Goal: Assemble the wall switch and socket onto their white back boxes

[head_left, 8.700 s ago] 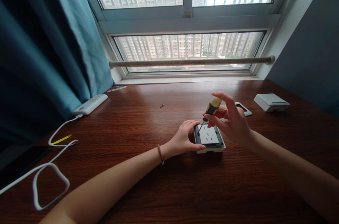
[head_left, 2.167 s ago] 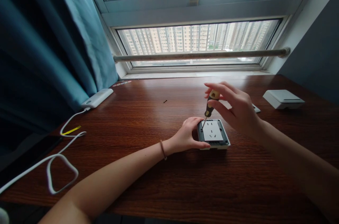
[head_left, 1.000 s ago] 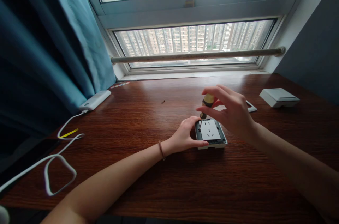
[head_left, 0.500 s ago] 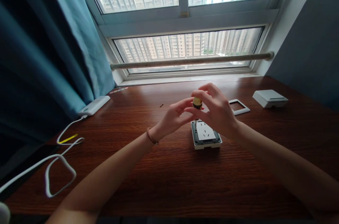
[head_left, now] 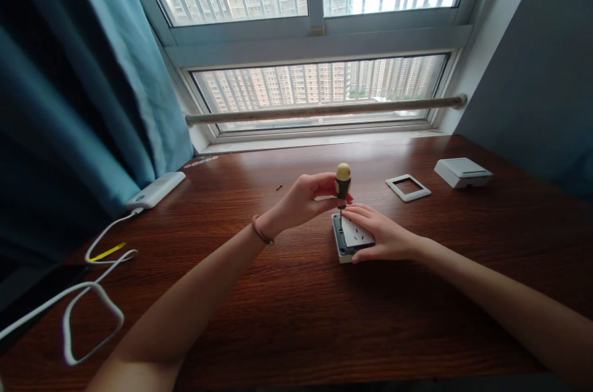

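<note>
A wall socket [head_left: 348,237] with a white face and grey frame lies flat on the wooden desk [head_left: 296,318]. A short screwdriver [head_left: 342,181] with a yellow and black handle stands upright, its tip at the socket's far left corner. My left hand [head_left: 308,196] is closed round the handle. My right hand [head_left: 382,237] lies on the socket's right side, fingers spread over the face and edge, covering that half.
A loose screw [head_left: 278,187] lies beyond my left hand. A white frame plate [head_left: 407,187] and a white box [head_left: 462,171] sit at the right rear. A power bank [head_left: 156,189] with a looping white cable [head_left: 88,293] is at the left, by the blue curtain [head_left: 83,83].
The screwdriver has passed from my right hand to my left. My left hand left the socket's left edge; my right hand came down onto the socket's right side.
</note>
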The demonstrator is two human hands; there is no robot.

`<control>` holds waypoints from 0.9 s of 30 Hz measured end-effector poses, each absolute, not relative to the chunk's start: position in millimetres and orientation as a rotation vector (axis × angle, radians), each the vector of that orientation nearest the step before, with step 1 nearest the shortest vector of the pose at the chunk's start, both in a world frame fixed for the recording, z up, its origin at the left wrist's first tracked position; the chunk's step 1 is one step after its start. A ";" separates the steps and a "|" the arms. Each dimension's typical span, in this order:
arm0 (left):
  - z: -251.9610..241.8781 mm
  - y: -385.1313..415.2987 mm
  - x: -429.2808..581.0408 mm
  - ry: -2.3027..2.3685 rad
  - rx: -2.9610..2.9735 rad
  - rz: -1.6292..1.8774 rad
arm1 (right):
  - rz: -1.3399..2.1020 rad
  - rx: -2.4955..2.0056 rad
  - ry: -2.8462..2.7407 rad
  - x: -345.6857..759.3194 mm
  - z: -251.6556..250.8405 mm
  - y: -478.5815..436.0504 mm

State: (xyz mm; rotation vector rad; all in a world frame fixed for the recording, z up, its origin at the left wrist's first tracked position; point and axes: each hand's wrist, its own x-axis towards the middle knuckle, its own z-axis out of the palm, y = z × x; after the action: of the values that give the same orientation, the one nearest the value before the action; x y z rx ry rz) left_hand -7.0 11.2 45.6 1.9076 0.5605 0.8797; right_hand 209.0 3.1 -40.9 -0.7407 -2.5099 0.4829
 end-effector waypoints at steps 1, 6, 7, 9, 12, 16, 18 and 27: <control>45.7 11.2 -6.7 0.566 1.907 0.874 | 0.500 -0.757 -2.504 208.0 -42.1 2.6; 35.5 10.9 -3.3 0.604 1.926 0.997 | 0.546 -0.801 -2.467 204.5 -38.1 -0.3; 32.1 11.1 -2.3 0.632 1.943 1.051 | 0.550 -0.802 -2.464 204.5 -37.7 -0.6; 25.4 11.3 0.3 0.717 1.989 1.166 | 0.555 -0.805 -2.459 204.8 -38.0 -0.7; 18.2 10.3 5.4 0.853 2.017 1.302 | 0.558 -0.812 -2.456 205.3 -39.7 -0.5; 17.3 8.0 11.3 0.770 1.779 1.299 | 0.548 -0.820 -2.456 205.1 -41.0 -0.4; 21.2 8.3 10.7 0.662 1.655 1.213 | 0.548 -0.820 -2.456 205.1 -40.7 -0.5; 41.7 13.5 -8.7 0.602 1.642 0.865 | 0.540 -0.823 -2.448 205.3 -38.8 -2.1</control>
State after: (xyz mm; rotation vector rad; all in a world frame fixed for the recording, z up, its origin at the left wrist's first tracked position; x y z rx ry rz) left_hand -8.7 13.5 41.7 1.6418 0.6024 0.8646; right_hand 205.3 -2.1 -38.8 -0.8229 -2.4478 0.5396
